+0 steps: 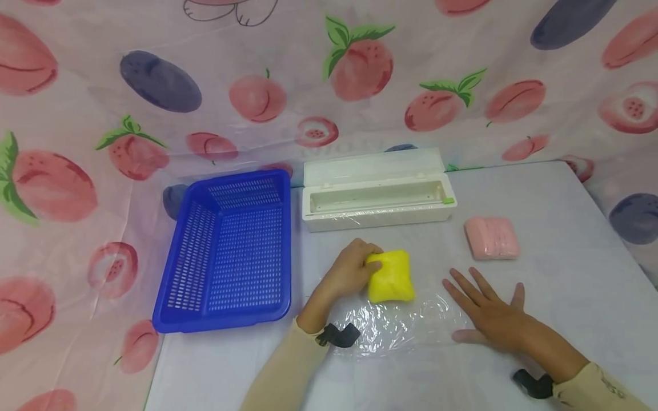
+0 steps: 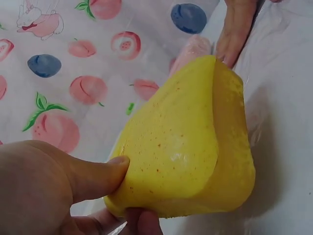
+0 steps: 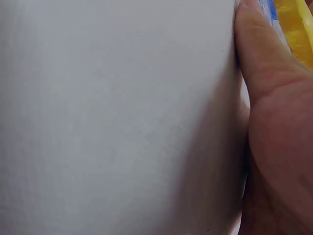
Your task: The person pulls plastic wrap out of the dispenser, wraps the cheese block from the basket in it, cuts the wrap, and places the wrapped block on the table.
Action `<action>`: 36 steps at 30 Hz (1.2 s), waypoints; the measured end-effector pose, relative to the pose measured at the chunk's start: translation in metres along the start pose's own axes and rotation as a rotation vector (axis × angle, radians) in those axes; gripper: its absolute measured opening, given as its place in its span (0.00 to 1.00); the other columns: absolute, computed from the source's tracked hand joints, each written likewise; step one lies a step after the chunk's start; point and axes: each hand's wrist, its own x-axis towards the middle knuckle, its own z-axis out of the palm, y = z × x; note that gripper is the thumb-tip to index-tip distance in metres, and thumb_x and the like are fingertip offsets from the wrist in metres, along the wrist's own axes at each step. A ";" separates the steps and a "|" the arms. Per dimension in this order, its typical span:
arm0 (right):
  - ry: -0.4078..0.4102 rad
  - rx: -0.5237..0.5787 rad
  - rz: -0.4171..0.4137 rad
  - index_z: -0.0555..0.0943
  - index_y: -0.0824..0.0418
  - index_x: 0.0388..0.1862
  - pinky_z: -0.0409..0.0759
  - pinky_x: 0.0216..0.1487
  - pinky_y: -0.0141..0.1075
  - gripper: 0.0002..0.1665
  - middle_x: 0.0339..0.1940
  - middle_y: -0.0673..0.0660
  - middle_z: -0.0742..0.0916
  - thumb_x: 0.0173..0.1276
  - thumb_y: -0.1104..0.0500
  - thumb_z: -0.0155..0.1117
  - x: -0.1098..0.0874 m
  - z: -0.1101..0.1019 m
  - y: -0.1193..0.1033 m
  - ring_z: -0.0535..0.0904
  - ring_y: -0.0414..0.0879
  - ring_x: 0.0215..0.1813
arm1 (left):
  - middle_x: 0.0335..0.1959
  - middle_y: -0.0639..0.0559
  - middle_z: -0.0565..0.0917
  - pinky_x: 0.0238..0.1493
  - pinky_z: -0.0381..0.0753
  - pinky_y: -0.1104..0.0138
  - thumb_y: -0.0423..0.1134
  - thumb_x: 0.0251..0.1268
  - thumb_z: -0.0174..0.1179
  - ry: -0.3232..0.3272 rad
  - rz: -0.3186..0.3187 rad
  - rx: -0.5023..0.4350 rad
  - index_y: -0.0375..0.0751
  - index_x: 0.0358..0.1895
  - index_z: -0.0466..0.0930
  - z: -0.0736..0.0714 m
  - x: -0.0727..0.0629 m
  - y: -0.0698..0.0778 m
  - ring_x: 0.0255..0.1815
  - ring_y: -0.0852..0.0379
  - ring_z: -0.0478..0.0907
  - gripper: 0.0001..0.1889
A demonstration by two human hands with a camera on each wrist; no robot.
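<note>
My left hand (image 1: 351, 267) pinches a yellow soft-looking block (image 1: 392, 277) by its left edge, thumb on top and fingers beneath. In the left wrist view the yellow block (image 2: 171, 152) is pillow-shaped, with small dark specks on its face. Under and in front of it spreads a crinkled clear plastic sheet (image 1: 380, 331). My right hand (image 1: 496, 319) has its fingers spread wide, palm down, by the sheet's right side, and holds nothing. Only its thumb side (image 3: 279, 98) shows in the right wrist view, beside the white tabletop.
A blue perforated basket (image 1: 283, 285) stands at the left. Behind the yellow block sits a long white box (image 1: 380, 220) with its clear lid raised and a green tab at its right end. A pink wrapped block (image 1: 492, 238) lies to the right, beyond my right hand.
</note>
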 end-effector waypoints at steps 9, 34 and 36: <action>-0.023 0.022 0.007 0.44 0.40 0.85 0.29 0.54 0.89 0.66 0.87 0.54 0.45 0.56 0.18 0.57 0.002 0.000 0.001 0.37 0.66 0.84 | 0.48 0.49 0.77 0.50 0.74 0.67 0.42 0.73 0.61 0.009 -0.085 0.028 0.42 0.60 0.82 0.012 0.003 -0.013 0.44 0.57 0.73 0.17; 0.336 0.209 -0.295 0.77 0.37 0.70 0.52 0.82 0.31 0.35 0.76 0.51 0.74 0.62 0.43 0.75 -0.006 -0.008 0.008 0.63 0.43 0.75 | 0.43 0.66 0.80 0.51 0.71 0.68 0.65 0.58 0.68 -0.141 0.198 0.402 0.60 0.44 0.86 0.019 -0.117 -0.036 0.48 0.64 0.71 0.18; 0.412 0.246 -0.385 0.84 0.39 0.60 0.48 0.72 0.14 0.27 0.67 0.47 0.81 0.61 0.53 0.77 -0.004 -0.006 0.008 0.67 0.37 0.70 | 0.46 0.66 0.79 0.56 0.70 0.67 0.64 0.55 0.71 -0.147 0.215 0.421 0.61 0.44 0.86 0.020 -0.119 -0.040 0.51 0.63 0.70 0.18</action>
